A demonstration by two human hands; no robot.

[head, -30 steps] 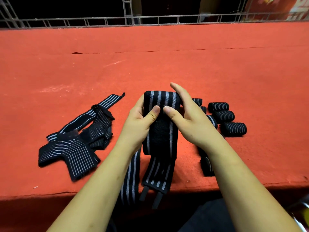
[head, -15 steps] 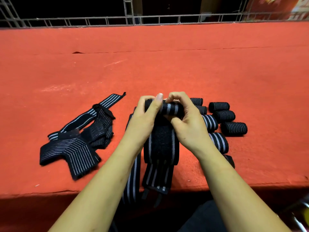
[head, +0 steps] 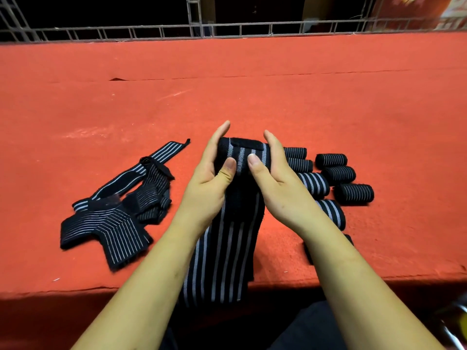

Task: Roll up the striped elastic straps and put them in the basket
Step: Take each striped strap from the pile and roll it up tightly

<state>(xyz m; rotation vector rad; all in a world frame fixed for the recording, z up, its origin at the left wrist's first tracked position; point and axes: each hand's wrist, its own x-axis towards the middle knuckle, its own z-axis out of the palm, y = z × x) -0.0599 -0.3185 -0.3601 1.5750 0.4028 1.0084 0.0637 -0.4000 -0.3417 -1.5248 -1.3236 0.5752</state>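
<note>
The left hand [head: 209, 180] and the right hand [head: 275, 180] hold one black elastic strap with grey lengthwise stripes [head: 227, 248] near the middle of the near edge of the red felt-covered tabletop [head: 328, 102]. The far end of this strap is turned over into a short rolled section, which sits between the two hands. Each hand clamps one end of the rolled section: the fingers lie nearly straight behind it and the thumb presses on its front face. The two thumb tips are close together but do not touch. The unrolled length runs from the roll toward the person, lies on the tabletop and hangs over the near edge. A group of rolled straps [head: 340, 174], black cylinders with grey stripes, lies on its sides just to the right of the right hand, toward the near right part of the tabletop. Some of these are partly hidden by the right wrist. A loose pile of unrolled straps [head: 113, 223], of the same black striped material, lies to the left of the left hand, apart from it. A grey metal lattice rail [head: 227, 27] runs along the far edge.
</note>
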